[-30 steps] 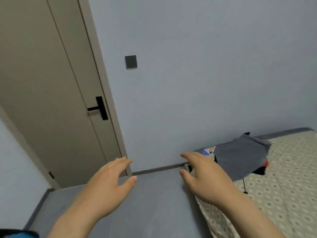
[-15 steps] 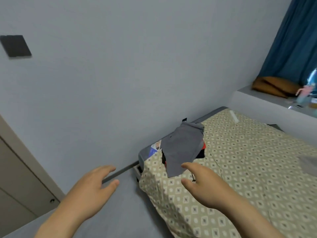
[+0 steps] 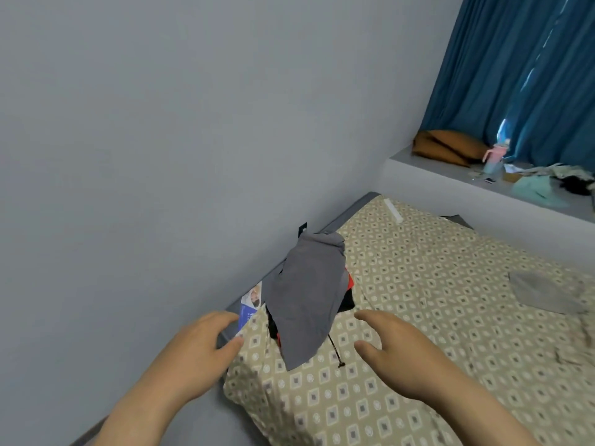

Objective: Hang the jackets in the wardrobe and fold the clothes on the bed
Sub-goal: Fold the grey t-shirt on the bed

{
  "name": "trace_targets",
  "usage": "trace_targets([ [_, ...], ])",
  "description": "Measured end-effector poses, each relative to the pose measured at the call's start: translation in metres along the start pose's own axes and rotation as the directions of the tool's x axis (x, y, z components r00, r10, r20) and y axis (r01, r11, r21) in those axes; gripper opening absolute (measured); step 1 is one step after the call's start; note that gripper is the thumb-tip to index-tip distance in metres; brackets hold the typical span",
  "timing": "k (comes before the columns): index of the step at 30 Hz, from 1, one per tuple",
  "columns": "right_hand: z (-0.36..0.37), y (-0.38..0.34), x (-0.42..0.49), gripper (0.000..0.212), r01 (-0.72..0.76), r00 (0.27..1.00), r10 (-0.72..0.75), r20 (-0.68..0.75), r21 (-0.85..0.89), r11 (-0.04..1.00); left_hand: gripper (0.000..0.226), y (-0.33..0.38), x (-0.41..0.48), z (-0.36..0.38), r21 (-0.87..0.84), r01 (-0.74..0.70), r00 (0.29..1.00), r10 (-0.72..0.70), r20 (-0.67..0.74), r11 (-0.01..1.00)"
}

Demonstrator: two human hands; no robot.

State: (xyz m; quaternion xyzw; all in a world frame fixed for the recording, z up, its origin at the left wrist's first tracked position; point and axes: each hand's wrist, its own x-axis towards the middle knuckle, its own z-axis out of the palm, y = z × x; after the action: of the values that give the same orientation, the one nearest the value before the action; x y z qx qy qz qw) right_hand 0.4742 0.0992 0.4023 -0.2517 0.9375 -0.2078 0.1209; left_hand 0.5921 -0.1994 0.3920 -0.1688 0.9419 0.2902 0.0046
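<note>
**A:** Clothes, where are they?

**B:** In a heap at the near-left corner of the bed [image 3: 434,284], hard against the wall [image 3: 161,123]. The top layer is a dark grey garment [image 3: 306,300], draped long, its lower tip pointing to 6 o'clock over the patterned sheet. Black and red clothing [image 3: 347,297] shows beneath, at its 3 o'clock edge. A dark drawstring [image 3: 335,349] trails out at 5 o'clock, knotted end lying on the sheet.

**A:** Hands?

**B:** Both bare, both holding nothing. The left hand [image 3: 196,346] is at 8 o'clock of the heap, over the bed's edge. Its fingers are straight and its thumb is spread wide. The fingertips are just beside a blue-and-white printed label [image 3: 251,304]. Can't tell whether it touches the sheet. The right hand [image 3: 402,352] is at 4 o'clock, above the sheet. Its fingers reach toward the heap and the thumb is dropped well apart. The fingertips are just beside the black clothing, contact unclear.

**A:** Anything else on the bed?

**B:** A light grey cloth [image 3: 541,291] at 3 o'clock of the heap, well apart, lying flat and blurred.

**A:** Beyond the bed?

**B:** A window ledge [image 3: 434,175] at 1 o'clock, under a blue curtain [image 3: 531,75]. On it sits a brown cushion [image 3: 447,146], with a pink-and-blue bottle [image 3: 494,159] just beside it at 3 o'clock. Farther along lies mint-green fabric [image 3: 531,188], then small clutter too blurred to name.
</note>
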Motion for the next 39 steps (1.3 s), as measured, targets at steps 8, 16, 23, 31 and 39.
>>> trace_targets([
  [8,-0.012,0.043,0.11,0.042,-0.049,0.999,0.049,0.002,0.087,0.995,0.045,0.009,0.127,0.008,0.064,-0.026,0.998,0.023,0.056,0.998],
  [16,-0.004,0.067,0.216,0.049,-0.106,0.993,0.098,0.071,0.105,0.989,0.024,0.006,0.234,0.016,0.011,-0.024,0.993,0.023,0.112,1.0],
  [23,0.038,0.075,0.299,0.044,-0.223,0.967,0.204,0.152,0.123,0.967,0.013,-0.023,0.349,0.032,0.021,-0.016,0.971,0.011,0.24,1.0],
  [31,0.142,0.094,0.385,0.051,-0.432,0.884,0.389,0.26,0.134,0.892,0.017,-0.1,0.487,0.115,0.058,-0.039,0.818,-0.001,0.575,0.998],
  [39,0.279,0.144,0.437,0.054,-0.548,0.794,0.469,0.386,0.123,0.827,0.044,-0.181,0.562,0.24,0.122,-0.033,0.729,-0.059,0.682,0.992],
])
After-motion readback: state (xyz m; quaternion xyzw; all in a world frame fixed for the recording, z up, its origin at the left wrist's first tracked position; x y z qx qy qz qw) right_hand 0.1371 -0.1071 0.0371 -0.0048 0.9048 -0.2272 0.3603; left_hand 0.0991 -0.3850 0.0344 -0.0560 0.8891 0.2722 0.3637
